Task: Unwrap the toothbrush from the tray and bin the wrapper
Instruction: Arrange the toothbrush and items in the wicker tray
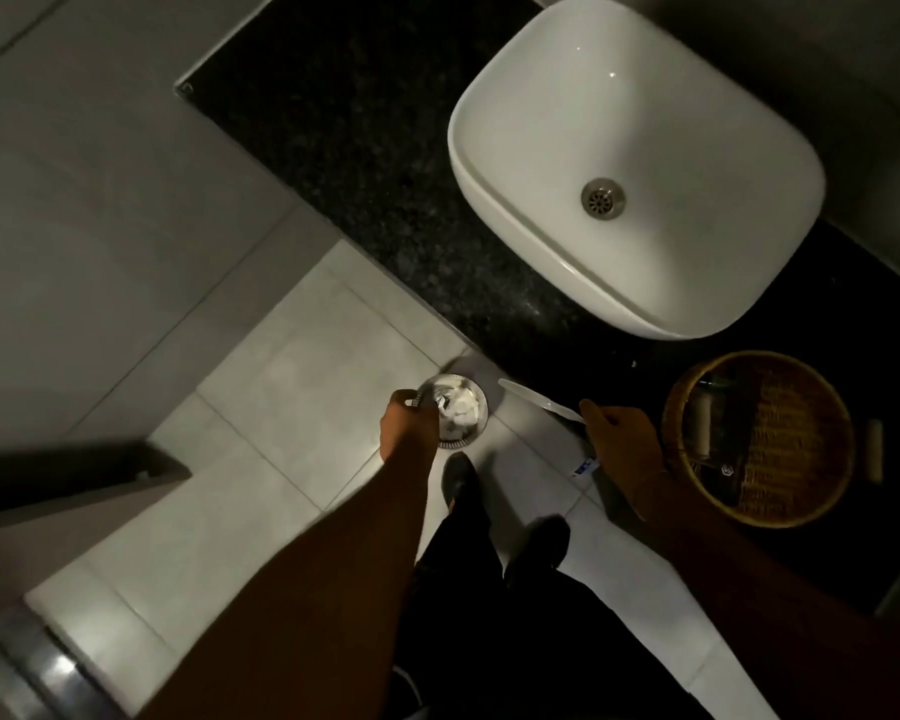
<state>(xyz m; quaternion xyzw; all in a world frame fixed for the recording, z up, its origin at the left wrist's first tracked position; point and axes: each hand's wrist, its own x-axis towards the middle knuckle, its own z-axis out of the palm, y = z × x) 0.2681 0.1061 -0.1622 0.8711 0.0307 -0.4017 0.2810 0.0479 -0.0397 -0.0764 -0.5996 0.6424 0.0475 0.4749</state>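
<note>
- Toothbrush is gripped in my right hand, beside the basket tray.
- My left hand hangs over the bin; I cannot tell what it holds.
- Wrapper could miss the small bin.

Glossy white oval ceramic basin with a silver metal drain on black speckled granite counter. Near the basin, golden-brown woven wicker tray. Below the counter, pale grey square-tiled floor, shiny steel bin holding crumpled white paper. White plastic toothbrush.
</note>
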